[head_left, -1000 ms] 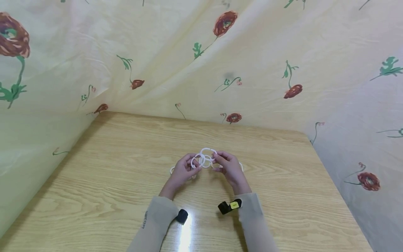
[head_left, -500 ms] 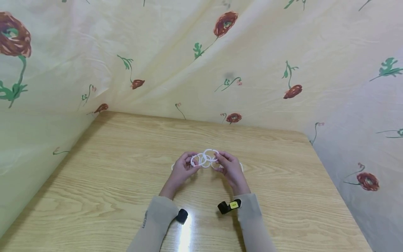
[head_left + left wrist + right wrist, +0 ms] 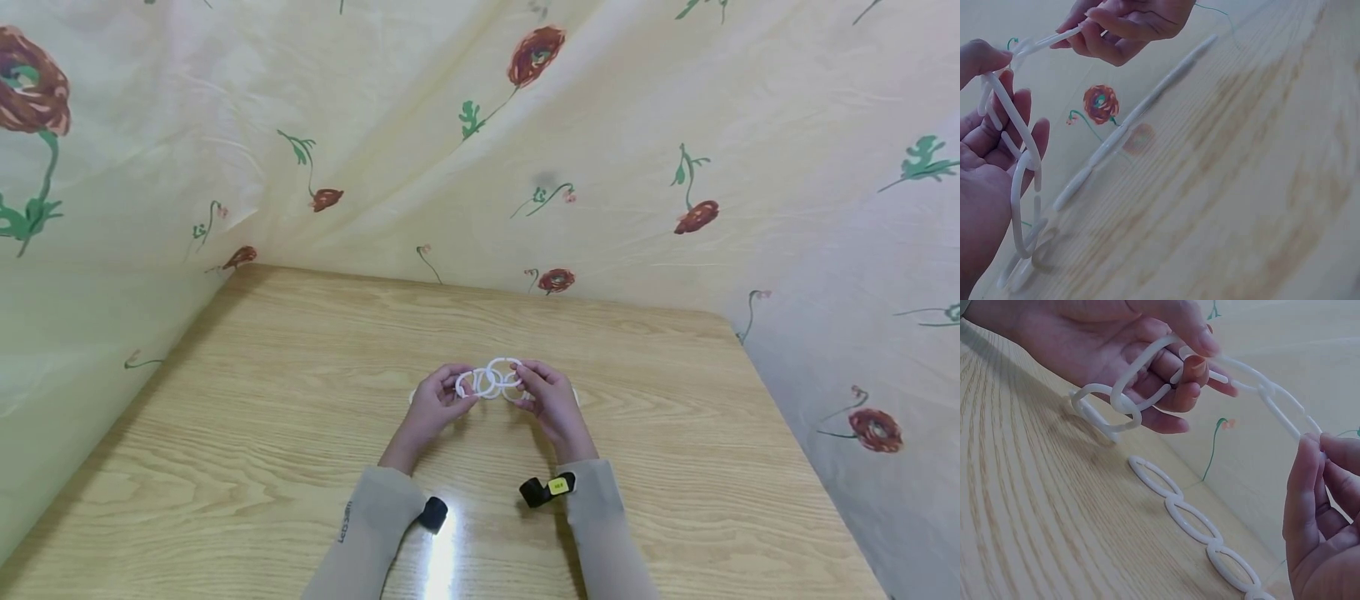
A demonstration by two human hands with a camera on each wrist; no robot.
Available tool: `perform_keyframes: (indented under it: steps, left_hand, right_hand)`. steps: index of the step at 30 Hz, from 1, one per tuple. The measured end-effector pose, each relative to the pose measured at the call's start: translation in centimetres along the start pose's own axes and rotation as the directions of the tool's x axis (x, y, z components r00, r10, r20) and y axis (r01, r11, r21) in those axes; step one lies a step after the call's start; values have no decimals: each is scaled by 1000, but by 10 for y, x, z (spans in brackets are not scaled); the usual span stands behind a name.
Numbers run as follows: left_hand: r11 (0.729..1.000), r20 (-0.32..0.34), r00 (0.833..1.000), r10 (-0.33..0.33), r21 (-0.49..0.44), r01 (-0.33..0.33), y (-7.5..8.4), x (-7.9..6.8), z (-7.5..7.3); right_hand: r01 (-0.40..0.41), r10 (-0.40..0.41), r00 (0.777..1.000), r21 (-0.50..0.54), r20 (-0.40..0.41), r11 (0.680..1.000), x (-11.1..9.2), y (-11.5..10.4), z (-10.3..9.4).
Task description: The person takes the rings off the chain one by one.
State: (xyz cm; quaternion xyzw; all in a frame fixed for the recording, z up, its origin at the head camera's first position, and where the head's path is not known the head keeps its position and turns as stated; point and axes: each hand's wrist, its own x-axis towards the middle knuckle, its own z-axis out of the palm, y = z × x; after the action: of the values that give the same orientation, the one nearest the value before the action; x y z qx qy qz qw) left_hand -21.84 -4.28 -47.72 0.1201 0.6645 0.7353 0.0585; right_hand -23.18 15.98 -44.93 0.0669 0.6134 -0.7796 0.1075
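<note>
White plastic chain links run between both hands, over the table. My left hand [image 3: 435, 402] pinches one link [image 3: 1280, 415] between thumb and fingers. The neighbouring link [image 3: 1244, 367], hooked through it, is pinched by the thumb and fingers of my right hand [image 3: 551, 402]. More links hang from each side: one string [image 3: 1015, 206] drops along the left palm, another [image 3: 1138, 362] loops below the right hand down to the tabletop. Behind the hands a row of joined links [image 3: 1175, 499] lies flat on the wood; in the head view the hands partly cover it.
The wooden table [image 3: 300, 467] spreads out around the hands. A cream cloth with red flowers [image 3: 390, 167] closes off the back and both sides. Black wrist cameras, one on the left sleeve [image 3: 390, 500] and one on the right sleeve [image 3: 596, 500], stick inward.
The right hand's link has shifted slightly right and down, drawing the links into a flatter line. The left hand's link has tipped flatter. Both arms have hardly moved.
</note>
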Motion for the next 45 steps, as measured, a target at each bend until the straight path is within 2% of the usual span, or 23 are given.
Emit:
perform_keyframes:
  steps: [8,18,25,33,45]
  left_hand:
    - [1000,26,1000,11,13,-11,-1,-1,-1]
    - [996,27,996,82,15,-83,-4,-2,-1]
    - [998,21,998,59,5,-60,-6,-1,0]
    - [998,10,998,60,17,-60,-5,-2,-1]
    - [993,58,996,70,86,-75,-2,-4,-1]
  right_hand:
    - [-10,10,1000,-29,-22,1000,-1,-1,1]
    - [5,-7,999,-42,-37,999,-3,-2,1]
    - [17,-17,1000,-11,-17,1000,-4,-2,0]
    - [32,-32,999,-37,-3,999,-7,-4,0]
    - [74,-75,997,-24,-26,997,-8,-7,2]
